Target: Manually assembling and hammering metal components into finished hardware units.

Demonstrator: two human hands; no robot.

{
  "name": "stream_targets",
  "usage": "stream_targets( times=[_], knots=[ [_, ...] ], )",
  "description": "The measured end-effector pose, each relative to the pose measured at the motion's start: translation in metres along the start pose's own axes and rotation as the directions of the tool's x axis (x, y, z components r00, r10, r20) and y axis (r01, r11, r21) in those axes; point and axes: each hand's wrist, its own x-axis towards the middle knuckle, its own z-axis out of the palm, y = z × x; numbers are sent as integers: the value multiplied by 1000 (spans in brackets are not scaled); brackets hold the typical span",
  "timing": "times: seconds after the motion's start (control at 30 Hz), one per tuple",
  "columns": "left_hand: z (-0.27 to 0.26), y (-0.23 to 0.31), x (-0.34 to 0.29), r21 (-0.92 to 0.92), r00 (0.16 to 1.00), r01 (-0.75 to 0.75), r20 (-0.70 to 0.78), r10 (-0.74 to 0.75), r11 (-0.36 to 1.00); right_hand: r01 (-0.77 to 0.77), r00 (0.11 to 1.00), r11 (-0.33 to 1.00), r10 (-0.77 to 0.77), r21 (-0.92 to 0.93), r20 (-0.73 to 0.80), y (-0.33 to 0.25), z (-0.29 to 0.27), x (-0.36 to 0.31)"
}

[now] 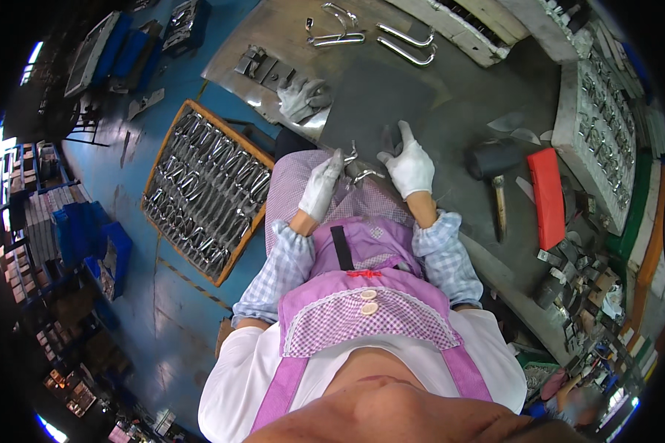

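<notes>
In a white glove, my left hand (pixel 320 190) is closed, its fingertips pinching a small bent chrome metal piece (pixel 352 155) over my lap. Just below it, a second curved shiny part (pixel 366 175) shows between my hands; whether it joins the first I cannot tell. My right hand (pixel 411 170), also gloved, holds nothing, with thumb and forefinger spread apart near the bench edge. Beyond both hands lies a dark flat mat (pixel 377 100) on the metal workbench (pixel 458 103). Crumpled grey gloves (pixel 303 100) rest at the mat's left side.
Bent chrome tubes (pixel 406 44) lie at the bench's far side. To the right are a black-headed mallet (pixel 495 159), a red block-like object (pixel 545 198) and a white tray (pixel 595 133) of shiny parts. At left stands a wood-framed tray (pixel 207 192) filled with chrome pieces.
</notes>
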Motion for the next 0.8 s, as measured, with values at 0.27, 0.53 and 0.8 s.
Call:
stream_targets(
  times=[0.27,0.53,0.8],
  knots=[
    [17,-22,1,101,859,-446,-230,457,889,-212,965,617,9,758,262,-29,-19,-43],
    [11,-11,-3,535,670,-597,-77,738,598,-177,967,600,-42,780,252,-43,-11,-48],
    [-4,26,28,179,992,-107,-42,116,978,68,894,979,25,192,-446,66,-49,-27]
  ],
)
